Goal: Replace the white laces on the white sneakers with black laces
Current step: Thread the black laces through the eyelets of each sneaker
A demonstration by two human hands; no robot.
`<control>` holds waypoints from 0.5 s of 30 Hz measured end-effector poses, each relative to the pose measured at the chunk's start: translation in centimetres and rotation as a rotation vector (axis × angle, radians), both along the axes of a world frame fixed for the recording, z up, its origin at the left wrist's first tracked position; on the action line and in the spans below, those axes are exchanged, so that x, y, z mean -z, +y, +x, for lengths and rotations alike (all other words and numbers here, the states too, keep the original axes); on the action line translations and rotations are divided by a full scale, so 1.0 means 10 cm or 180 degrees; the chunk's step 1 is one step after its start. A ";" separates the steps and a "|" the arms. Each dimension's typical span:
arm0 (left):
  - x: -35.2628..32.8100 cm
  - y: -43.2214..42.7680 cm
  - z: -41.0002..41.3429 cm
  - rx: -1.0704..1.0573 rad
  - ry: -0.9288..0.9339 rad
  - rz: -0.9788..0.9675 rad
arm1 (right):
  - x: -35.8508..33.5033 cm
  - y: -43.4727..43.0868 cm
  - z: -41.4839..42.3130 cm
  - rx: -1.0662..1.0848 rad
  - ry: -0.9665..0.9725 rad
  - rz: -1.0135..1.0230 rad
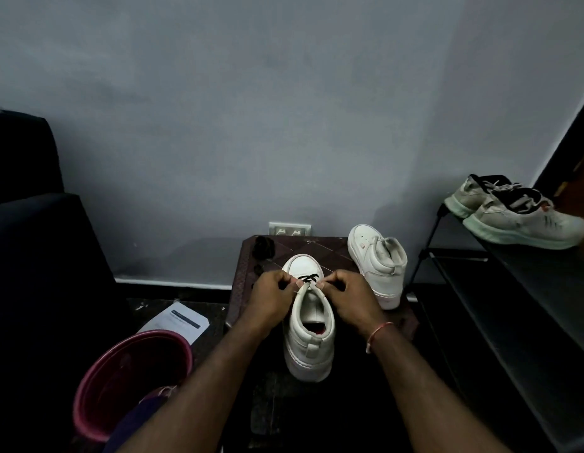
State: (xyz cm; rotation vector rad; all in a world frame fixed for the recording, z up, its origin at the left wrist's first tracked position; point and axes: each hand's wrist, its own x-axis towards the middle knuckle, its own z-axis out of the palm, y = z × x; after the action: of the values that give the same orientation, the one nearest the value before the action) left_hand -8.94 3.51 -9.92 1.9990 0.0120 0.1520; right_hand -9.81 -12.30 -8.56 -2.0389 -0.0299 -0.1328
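A white sneaker (308,325) stands on a small dark brown table (320,248), heel toward me, toe away. A black lace (307,278) crosses its lowest eyelets near the toe. My left hand (271,297) and my right hand (348,297) sit on either side of the tongue, fingers curled, each pinching the lace at the eyelets. A second white sneaker (377,263) without visible laces stands at the table's right. A bunch of black lace (263,247) lies at the table's far left corner.
A pink bucket (127,380) stands at lower left with a paper sheet (179,323) on the floor behind it. A black shoe rack (512,289) on the right carries a worn white pair of shoes (516,214). A grey wall with a socket (289,229) is close behind.
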 end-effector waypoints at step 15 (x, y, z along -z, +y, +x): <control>-0.01 -0.12 -0.11 -0.0947 -0.0244 -0.0311 | 0.16 0.17 -0.09 0.0942 -0.0568 0.0065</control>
State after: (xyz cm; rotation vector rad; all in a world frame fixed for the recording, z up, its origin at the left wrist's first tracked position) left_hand -10.07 2.29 -9.82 1.8836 0.2636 0.4110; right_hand -10.67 -10.61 -10.14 -1.9956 0.1614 -0.4980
